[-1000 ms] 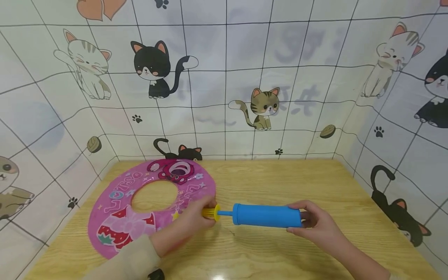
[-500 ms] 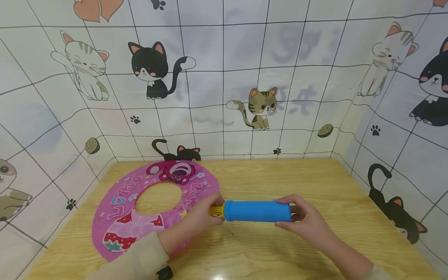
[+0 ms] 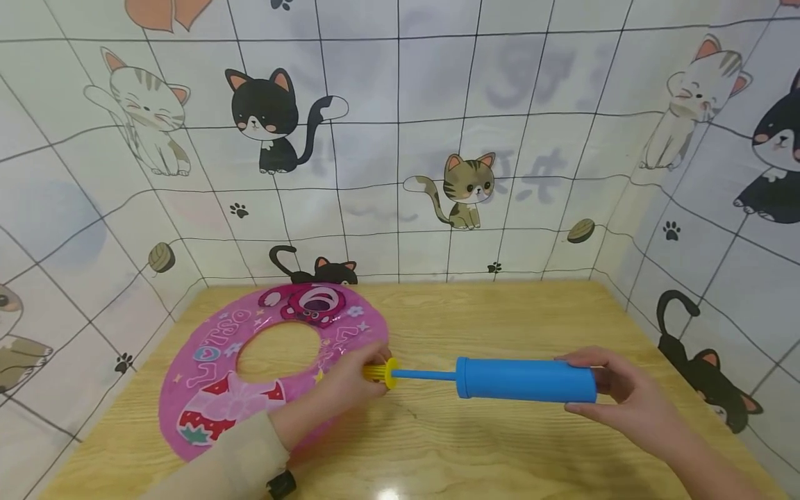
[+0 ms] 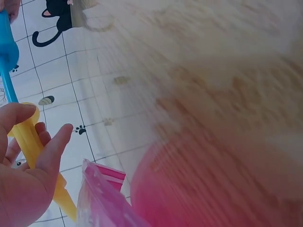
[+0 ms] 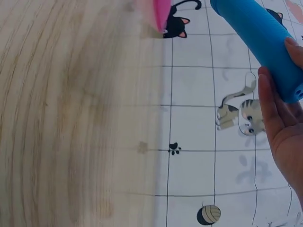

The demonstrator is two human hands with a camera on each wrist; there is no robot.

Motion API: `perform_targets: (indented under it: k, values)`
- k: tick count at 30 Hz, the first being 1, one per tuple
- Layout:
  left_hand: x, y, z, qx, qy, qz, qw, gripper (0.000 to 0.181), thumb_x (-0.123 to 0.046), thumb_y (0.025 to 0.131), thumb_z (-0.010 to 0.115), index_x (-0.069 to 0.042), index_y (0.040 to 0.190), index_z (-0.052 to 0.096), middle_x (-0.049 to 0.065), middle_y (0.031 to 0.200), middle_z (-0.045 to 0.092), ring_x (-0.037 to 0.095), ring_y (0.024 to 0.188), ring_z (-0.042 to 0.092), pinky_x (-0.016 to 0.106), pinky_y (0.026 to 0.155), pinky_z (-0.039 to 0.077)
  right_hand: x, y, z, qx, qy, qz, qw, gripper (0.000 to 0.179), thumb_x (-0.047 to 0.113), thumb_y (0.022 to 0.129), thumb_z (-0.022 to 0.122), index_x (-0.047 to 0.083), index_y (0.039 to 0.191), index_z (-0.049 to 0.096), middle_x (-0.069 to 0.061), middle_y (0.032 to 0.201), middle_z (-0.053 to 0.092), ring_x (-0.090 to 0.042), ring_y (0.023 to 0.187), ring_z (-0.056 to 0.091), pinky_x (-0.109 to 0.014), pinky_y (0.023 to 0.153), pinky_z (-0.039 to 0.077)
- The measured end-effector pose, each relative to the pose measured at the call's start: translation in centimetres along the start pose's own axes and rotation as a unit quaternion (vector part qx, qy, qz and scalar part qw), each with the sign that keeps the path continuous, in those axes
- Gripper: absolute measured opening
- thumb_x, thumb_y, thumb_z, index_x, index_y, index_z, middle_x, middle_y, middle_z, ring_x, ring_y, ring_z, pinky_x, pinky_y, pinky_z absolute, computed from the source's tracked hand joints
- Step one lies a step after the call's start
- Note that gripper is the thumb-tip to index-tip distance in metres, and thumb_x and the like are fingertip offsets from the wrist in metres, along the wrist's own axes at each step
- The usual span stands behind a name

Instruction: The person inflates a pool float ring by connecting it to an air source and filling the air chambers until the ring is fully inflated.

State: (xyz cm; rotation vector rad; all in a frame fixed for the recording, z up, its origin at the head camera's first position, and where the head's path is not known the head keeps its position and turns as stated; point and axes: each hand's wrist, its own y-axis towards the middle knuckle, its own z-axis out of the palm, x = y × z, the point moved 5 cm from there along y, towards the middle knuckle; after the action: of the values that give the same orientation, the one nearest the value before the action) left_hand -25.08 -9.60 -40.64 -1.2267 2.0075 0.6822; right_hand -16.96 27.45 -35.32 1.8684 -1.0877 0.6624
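Note:
A blue hand air pump [image 3: 525, 380] lies level above the table, its thin blue rod [image 3: 425, 375] drawn well out of the barrel. My left hand [image 3: 350, 382] grips the yellow end piece [image 3: 390, 373] of that pump. In the left wrist view this yellow piece [image 4: 31, 142] tapers to a nozzle beside the pink plastic; whether it sits in a valve cannot be seen. Around the barrel's right end curl the thumb and fingers of my right hand [image 3: 631, 396]. The pink swim ring [image 3: 203, 368], printed with a bear and strawberries, lies rounded out under my left forearm.
A light wood table [image 3: 475, 451] carries the ring on its left half. Behind and on both sides rises a white gridded wall covering [image 3: 375, 153] with cartoon cats. A dark band [image 3: 281, 484] shows at my left sleeve.
My right hand first pushed the barrel left against the yellow piece, then drew it far right, exposing the rod. My left hand moved only slightly, keeping its hold.

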Motion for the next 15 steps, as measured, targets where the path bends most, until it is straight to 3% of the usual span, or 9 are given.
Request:
perform_targets:
  k: [5, 9, 12, 15]
  values:
    - [0.2, -0.3, -0.6, -0.01, -0.005, 0.025, 0.9996, 0.036, 0.0, 0.079, 0.078, -0.015, 0.105, 0.06, -0.001, 0.102, 0.065, 0.024, 0.1, 0.059, 0.041, 0.089, 0.053, 0.1, -0.8, -2.0, -0.006, 0.005, -0.002, 1.0, 0.063, -0.019, 0.072, 0.074, -0.002, 0.129, 0.053, 0.009, 0.127, 0.056, -0.005, 0.101, 0.061, -0.024, 0.071, 0.055]
    - [0.1, -0.3, -0.5, -0.006, -0.017, 0.03, 0.9994, 0.036, 0.003, 0.078, 0.077, -0.014, 0.103, 0.058, -0.002, 0.098, 0.063, 0.022, 0.096, 0.057, 0.04, 0.088, 0.053, 0.7, -0.9, -2.9, 0.016, 0.053, -0.052, 0.9971, 0.065, -0.027, 0.072, 0.068, -0.007, 0.13, 0.051, 0.002, 0.13, 0.057, -0.01, 0.1, 0.064, -0.022, 0.074, 0.055]
    - [-0.1, -0.3, -0.2, 0.0, -0.014, 0.039, 0.9991, 0.035, 0.003, 0.078, 0.077, -0.012, 0.102, 0.057, -0.003, 0.094, 0.061, 0.02, 0.091, 0.055, 0.037, 0.087, 0.052, 1.1, -0.6, -2.5, 0.041, 0.07, -0.068, 0.9944, 0.063, -0.028, 0.072, 0.067, -0.009, 0.13, 0.05, -0.001, 0.131, 0.057, -0.012, 0.102, 0.064, -0.023, 0.078, 0.055]
    - [-0.2, -0.3, 0.2, 0.002, -0.01, 0.046, 0.9989, 0.034, 0.003, 0.079, 0.077, -0.011, 0.101, 0.056, -0.005, 0.092, 0.06, 0.019, 0.089, 0.054, 0.035, 0.086, 0.051, 1.1, -0.1, -1.3, 0.038, 0.032, -0.04, 0.998, 0.061, -0.019, 0.074, 0.073, -0.003, 0.13, 0.053, 0.003, 0.132, 0.058, -0.009, 0.104, 0.063, -0.023, 0.079, 0.055]
